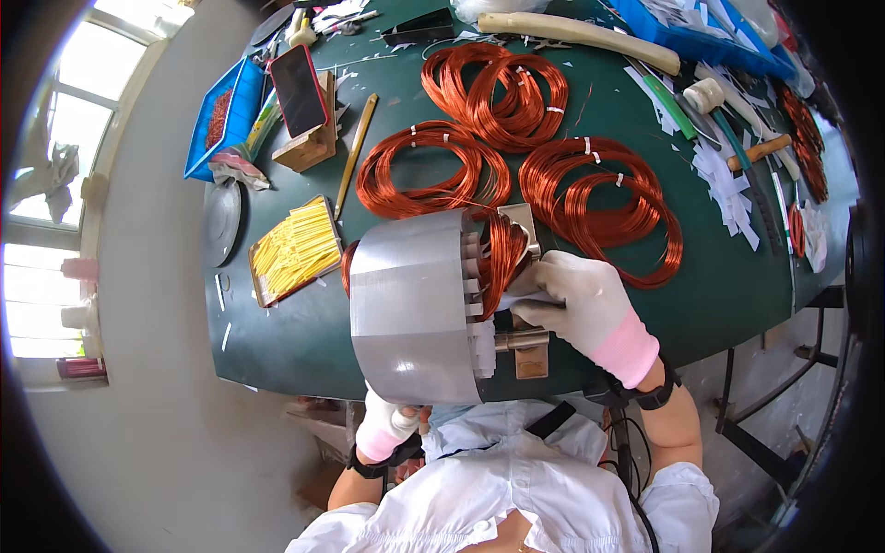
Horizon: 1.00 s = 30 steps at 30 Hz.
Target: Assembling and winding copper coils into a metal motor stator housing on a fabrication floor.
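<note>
A grey metal stator core (406, 304) lies on its side at the table's near edge, white slot liners (481, 346) showing along its right end. A bundle of copper wire (503, 263) bulges out of that end. My right hand (581, 300), in a white glove with a pink cuff, is at this opening, thumb and fingers closed together beside the wire; what they pinch is hidden. Below the core's near left edge is my gloved left hand (389, 426), its fingers mostly hidden by the core. Metal brackets (530, 355) stand at the core's right side.
Copper wire coils (433, 170) lie beyond the core, with more coils (604, 207) at right. Left are a tray of yellow strips (297, 249), a phone (300, 90) on a wooden stand, and a blue bin (221, 120). Hand tools and paper scraps (724, 189) cover the right side.
</note>
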Motion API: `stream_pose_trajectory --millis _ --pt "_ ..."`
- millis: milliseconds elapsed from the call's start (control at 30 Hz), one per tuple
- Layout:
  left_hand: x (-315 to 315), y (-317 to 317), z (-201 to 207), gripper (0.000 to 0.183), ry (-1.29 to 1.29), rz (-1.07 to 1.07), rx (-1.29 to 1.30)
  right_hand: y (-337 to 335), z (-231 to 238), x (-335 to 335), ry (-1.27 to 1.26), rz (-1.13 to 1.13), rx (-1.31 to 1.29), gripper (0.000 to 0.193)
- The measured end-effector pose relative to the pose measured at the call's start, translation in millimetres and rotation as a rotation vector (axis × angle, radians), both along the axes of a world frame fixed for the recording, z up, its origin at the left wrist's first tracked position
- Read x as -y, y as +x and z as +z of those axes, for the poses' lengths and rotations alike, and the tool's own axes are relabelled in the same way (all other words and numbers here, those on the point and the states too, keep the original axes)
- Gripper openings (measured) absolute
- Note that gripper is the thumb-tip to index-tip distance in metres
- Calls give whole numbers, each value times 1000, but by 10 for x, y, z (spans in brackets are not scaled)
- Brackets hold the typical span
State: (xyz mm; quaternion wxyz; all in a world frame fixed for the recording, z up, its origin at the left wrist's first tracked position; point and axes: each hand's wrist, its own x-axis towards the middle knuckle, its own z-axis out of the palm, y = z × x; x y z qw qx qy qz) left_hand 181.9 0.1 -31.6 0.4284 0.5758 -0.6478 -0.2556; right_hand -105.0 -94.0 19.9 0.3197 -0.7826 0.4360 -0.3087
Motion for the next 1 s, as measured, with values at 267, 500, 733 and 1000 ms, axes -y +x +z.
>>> stream_pose_trajectory --millis 267,500,733,1000 --pt "-28 -168 -70 74 307 -315 -42 64 -198 -73 92 -14 205 15" --pt "44 -353 -27 71 461 -272 -352 133 -201 -153 132 -43 106 21" --pt "43 -162 -344 74 299 -285 -94 93 -56 -169 202 -73 177 22" --pt "393 42 220 55 42 -393 -109 132 -6 -233 318 -288 109 26"
